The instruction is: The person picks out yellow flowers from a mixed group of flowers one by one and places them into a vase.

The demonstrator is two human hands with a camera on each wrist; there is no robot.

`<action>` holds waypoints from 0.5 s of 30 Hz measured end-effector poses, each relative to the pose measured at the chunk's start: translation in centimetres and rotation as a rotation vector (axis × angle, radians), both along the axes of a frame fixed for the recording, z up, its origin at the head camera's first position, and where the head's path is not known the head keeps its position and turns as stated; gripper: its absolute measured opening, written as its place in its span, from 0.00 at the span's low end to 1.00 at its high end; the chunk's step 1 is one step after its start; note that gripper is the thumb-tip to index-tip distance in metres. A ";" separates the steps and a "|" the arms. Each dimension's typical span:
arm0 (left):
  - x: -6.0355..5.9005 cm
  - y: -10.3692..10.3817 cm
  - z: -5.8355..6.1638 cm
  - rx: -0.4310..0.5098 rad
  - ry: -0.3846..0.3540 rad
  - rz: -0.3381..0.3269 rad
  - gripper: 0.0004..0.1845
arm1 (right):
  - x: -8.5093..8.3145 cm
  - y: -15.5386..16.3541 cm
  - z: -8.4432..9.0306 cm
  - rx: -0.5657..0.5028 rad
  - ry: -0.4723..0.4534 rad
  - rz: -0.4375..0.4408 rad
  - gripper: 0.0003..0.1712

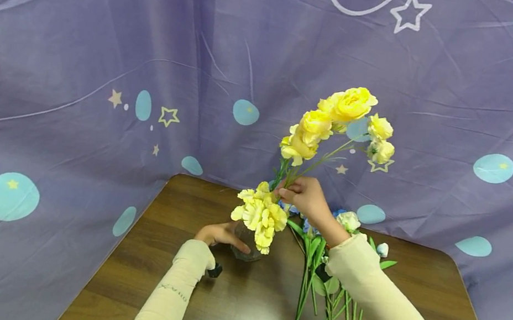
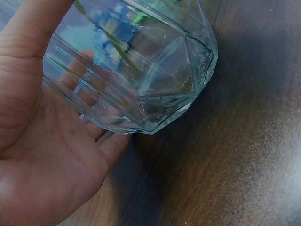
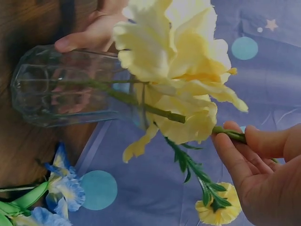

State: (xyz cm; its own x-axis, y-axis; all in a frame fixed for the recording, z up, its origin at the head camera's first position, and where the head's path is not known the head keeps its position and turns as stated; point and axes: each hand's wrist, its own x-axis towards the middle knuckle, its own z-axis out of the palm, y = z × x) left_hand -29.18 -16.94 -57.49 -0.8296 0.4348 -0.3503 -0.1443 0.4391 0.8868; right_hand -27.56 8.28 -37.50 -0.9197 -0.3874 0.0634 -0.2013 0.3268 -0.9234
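Note:
My left hand (image 1: 225, 235) holds a clear faceted glass vase (image 2: 155, 106), its thumb along one side and the other fingers behind the glass. Green stems (image 3: 101, 86) show inside the vase. A ruffled yellow flower (image 1: 259, 213) droops over the mouth, hiding much of the vase in the head view. Above it, my right hand (image 1: 306, 196) pinches a green stem (image 3: 230, 133) between thumb and fingers. From that hand a thin stem reaches up to small pale-yellow blossoms (image 1: 380, 140). Larger yellow blooms (image 1: 316, 127) rise beside it; their lower stems are partly hidden.
Several loose flowers lie on the brown wooden table (image 1: 257, 317) under the right forearm, with blue blossoms (image 3: 66, 188), a white bloom (image 1: 349, 220) and long green stems (image 1: 302, 301) toward the front. A purple patterned cloth (image 1: 257, 26) hangs behind the table.

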 end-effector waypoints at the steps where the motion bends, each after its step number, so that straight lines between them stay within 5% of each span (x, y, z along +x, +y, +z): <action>1: 0.0 0.0 0.0 0.005 -0.002 -0.002 0.68 | 0.0 0.0 -0.1 0.003 -0.001 -0.004 0.09; 15: -0.3 -0.1 -0.1 0.049 0.001 -0.040 0.64 | -0.8 0.9 -0.2 0.041 0.008 0.040 0.29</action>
State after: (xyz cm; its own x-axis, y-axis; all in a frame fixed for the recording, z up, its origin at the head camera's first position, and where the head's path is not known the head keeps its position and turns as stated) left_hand -29.52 -17.01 -57.60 -0.8117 0.4839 -0.3271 -0.1267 0.4009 0.9073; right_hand -28.41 9.18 -37.71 -0.9030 -0.4263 0.0542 -0.2223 0.3556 -0.9078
